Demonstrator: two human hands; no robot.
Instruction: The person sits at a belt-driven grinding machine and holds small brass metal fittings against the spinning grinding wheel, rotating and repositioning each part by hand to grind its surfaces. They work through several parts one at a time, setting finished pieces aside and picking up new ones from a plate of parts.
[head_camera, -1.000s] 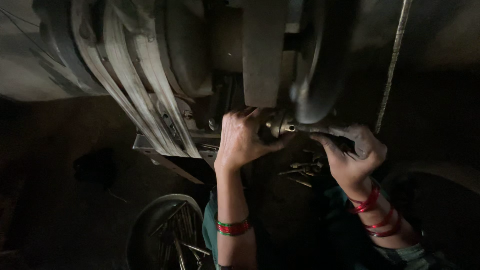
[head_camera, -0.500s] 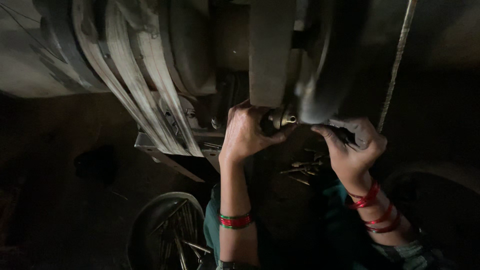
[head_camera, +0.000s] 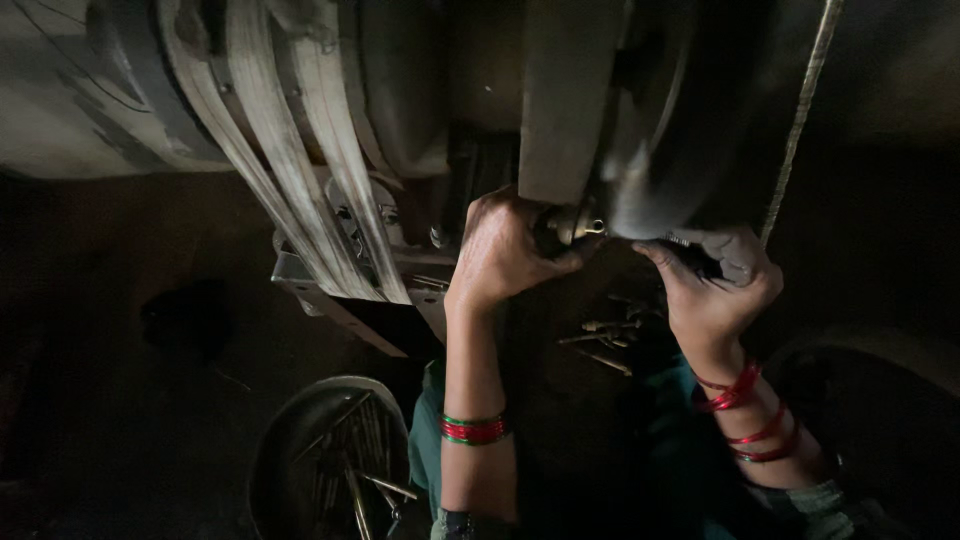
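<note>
Both hands (head_camera: 505, 250) (head_camera: 715, 290) at dim machine (head_camera: 560, 100); metal bowl (head_camera: 275, 450) on dark floor (head_camera: 110, 400).

Counts by kind, seen from the head camera

Two hands raised: left hand (head_camera: 505, 255), right hand (head_camera: 715, 290). One small brass-coloured fitting (head_camera: 572, 225) at the left fingertips. One round metal bowl (head_camera: 290, 440) below, with many thin metal rods (head_camera: 360, 470) inside, too dark and tangled to number. Two pale belts (head_camera: 300, 170) over one machine. Bangles: one striped band on the left wrist, about three red ones on the right.
</note>
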